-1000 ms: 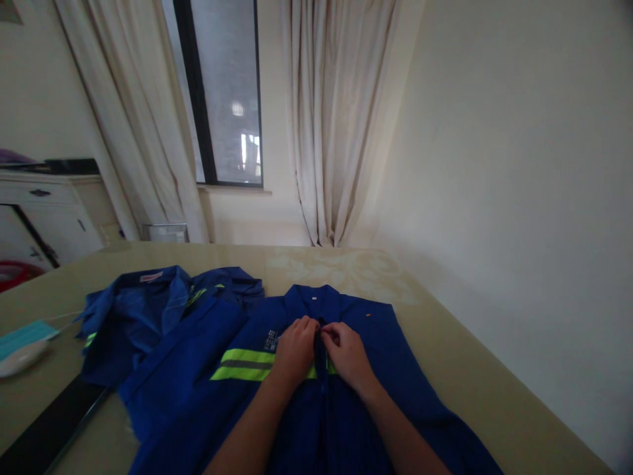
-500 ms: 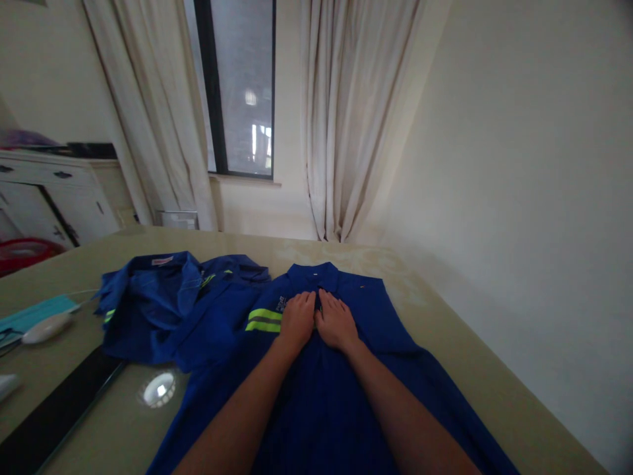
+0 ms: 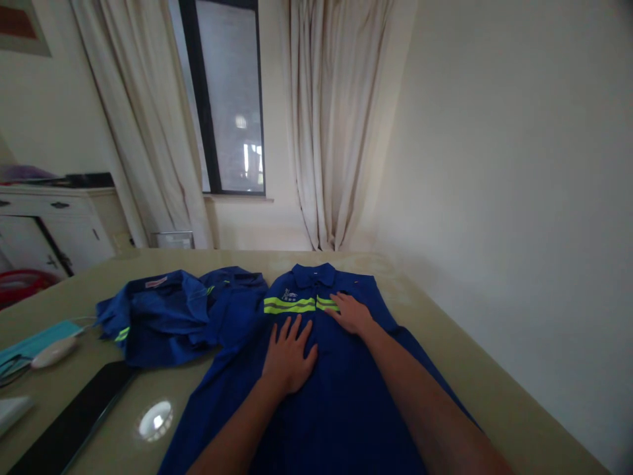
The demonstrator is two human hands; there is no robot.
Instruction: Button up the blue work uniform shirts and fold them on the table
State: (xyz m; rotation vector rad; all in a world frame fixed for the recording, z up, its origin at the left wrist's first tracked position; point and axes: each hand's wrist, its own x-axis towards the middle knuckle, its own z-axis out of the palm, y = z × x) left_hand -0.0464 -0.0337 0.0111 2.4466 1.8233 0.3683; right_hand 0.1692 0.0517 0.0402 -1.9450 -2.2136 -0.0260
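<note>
A blue work jacket [image 3: 341,396] lies spread out front side up, its collar at the far end and a yellow-green reflective stripe across the chest. My left hand [image 3: 289,356] rests on the front below the stripe, fingers spread and holding nothing. On the other side of the front closure, my right hand [image 3: 350,313] lies on the stripe with its fingers extended, covering part of it. A white printed logo shows above the stripe at the left. Both forearms hide parts of the lower jacket.
A second blue garment [image 3: 163,316] lies crumpled at the left. Nearer are a light-blue face mask [image 3: 42,340], a white computer mouse [image 3: 53,352] and a long black flat object [image 3: 74,415]. The table [image 3: 494,389] meets a wall on the right; curtains and a window stand behind.
My hands have parted from the front closure. The left moved nearer and spread its fingers; the right shifted slightly right. More of the stripe and logo shows. The view tilted up slightly.
</note>
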